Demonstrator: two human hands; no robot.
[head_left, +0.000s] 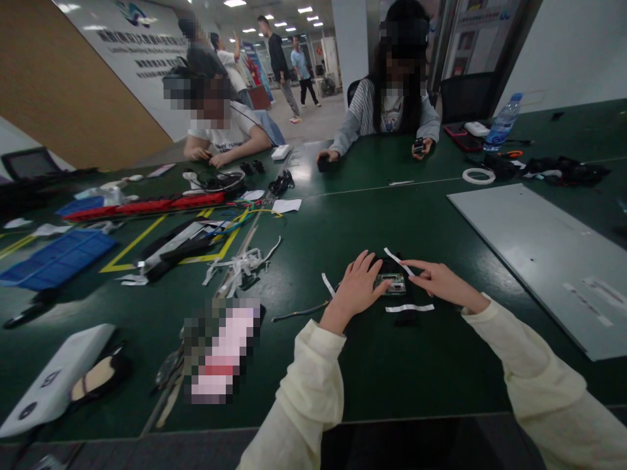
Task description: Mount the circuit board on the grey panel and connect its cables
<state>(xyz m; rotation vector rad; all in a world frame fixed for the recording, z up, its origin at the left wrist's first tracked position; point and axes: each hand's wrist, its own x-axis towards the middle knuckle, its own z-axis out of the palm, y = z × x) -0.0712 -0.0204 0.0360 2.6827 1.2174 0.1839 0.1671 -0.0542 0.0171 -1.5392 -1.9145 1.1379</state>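
Observation:
My left hand (357, 285) lies over the left part of a small green circuit board (392, 283), its fingers spread and stretched out. Black material (405, 317) shows under and around the board, flat on the green table. At the board's upper right, my right hand (443, 284) has its index finger and thumb on the lower end of a narrow white strip (394, 258). A second white strip (410, 307) runs across just below the board. Another short white piece (328, 285) sticks out left of my left hand, near a thin dark cable (298, 313).
A phone (225, 352), crumpled white strips (243, 262) and a white device (59, 378) lie to the left, with a blue tray (56, 258) behind. A large grey panel (543, 254) covers the right side. A tape roll (479, 175) lies beyond. Two people sit opposite.

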